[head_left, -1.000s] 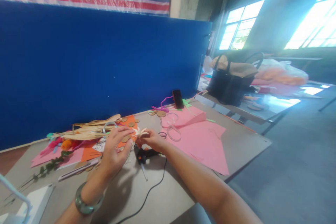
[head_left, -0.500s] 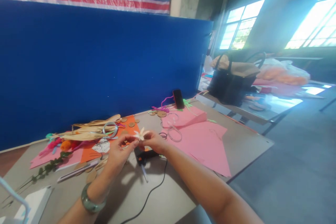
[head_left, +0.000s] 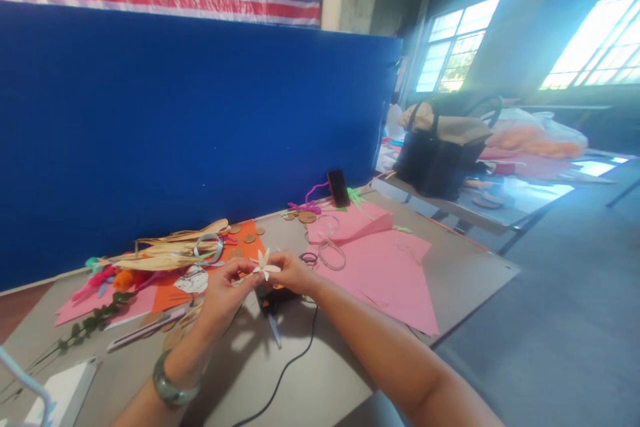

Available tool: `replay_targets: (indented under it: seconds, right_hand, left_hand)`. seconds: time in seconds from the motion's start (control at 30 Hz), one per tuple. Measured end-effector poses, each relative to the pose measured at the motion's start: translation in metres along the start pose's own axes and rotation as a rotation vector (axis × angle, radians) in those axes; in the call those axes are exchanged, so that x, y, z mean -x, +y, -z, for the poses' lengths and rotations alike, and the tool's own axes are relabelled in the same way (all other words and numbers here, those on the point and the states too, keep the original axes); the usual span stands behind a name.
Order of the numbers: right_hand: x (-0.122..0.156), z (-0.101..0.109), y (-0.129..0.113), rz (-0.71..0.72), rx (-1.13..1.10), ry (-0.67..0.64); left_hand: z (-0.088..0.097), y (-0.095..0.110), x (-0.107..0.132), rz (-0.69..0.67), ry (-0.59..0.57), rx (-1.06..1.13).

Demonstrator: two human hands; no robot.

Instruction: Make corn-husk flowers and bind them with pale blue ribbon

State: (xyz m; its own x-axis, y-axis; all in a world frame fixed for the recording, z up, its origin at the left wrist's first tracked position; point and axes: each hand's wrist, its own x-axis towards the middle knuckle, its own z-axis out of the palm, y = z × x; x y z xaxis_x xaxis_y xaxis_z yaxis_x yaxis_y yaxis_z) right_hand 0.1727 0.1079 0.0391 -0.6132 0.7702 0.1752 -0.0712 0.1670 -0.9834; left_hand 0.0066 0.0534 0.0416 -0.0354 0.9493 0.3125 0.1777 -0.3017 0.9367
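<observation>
A small cream flower-shaped piece (head_left: 264,265) with pointed petals is held between both hands above the table. My left hand (head_left: 226,292) pinches it from the left with closed fingertips; a green bangle (head_left: 170,387) is on that wrist. My right hand (head_left: 293,272) pinches it from the right. Just below the hands a black glue gun (head_left: 273,301) lies on the grey table (head_left: 310,373), its black cord (head_left: 285,367) trailing toward me.
Pink paper sheets (head_left: 385,267) cover the table's right part. Orange paper (head_left: 175,290), dried husk strips (head_left: 170,250), coloured bits and a green sprig (head_left: 90,327) lie at left. A black phone (head_left: 339,187) leans on the blue partition (head_left: 175,120). A dark bag (head_left: 440,153) sits on another table.
My left hand has gone from spread open beside the flower piece to pinching it. Both hands now hold it together, slightly lower and nearer me.
</observation>
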Motion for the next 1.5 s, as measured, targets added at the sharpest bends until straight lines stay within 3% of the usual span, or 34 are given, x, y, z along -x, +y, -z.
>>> replay_targets:
  seconds: [0.13,0.23,0.4,0.47,0.57,1.23,1.4,1.5]
  right_hand:
    - [0.001,0.001,-0.002,0.004,-0.039,-0.01]
    - [0.002,0.006,-0.007,0.095,0.007,0.048]
    - [0.009,0.01,-0.023,0.5,0.216,0.331]
    - [0.014,0.007,-0.029,0.637,0.293,0.312]
    - [0.018,0.002,-0.035,0.734,0.389,0.27]
    - [0.016,0.0,-0.028,0.705,0.539,0.218]
    - [0.017,-0.002,-0.03,0.673,0.469,0.225]
    - [0.016,-0.001,-0.032,0.579,0.315,0.315]
  left_hand:
    - [0.0,-0.001,0.001,0.017,-0.004,0.034]
    - [0.001,-0.001,0.001,0.02,0.064,-0.028]
    - [0.002,0.001,0.0,0.0,0.177,-0.22]
    - [0.002,0.002,0.001,0.001,0.19,-0.251]
    - [0.001,0.002,0.001,0.017,0.201,-0.254]
    - [0.0,0.001,0.003,-0.006,0.192,-0.236]
    - [0.0,0.001,0.003,-0.019,0.186,-0.242]
    - [-0.001,0.0,0.004,-0.023,0.166,-0.182]
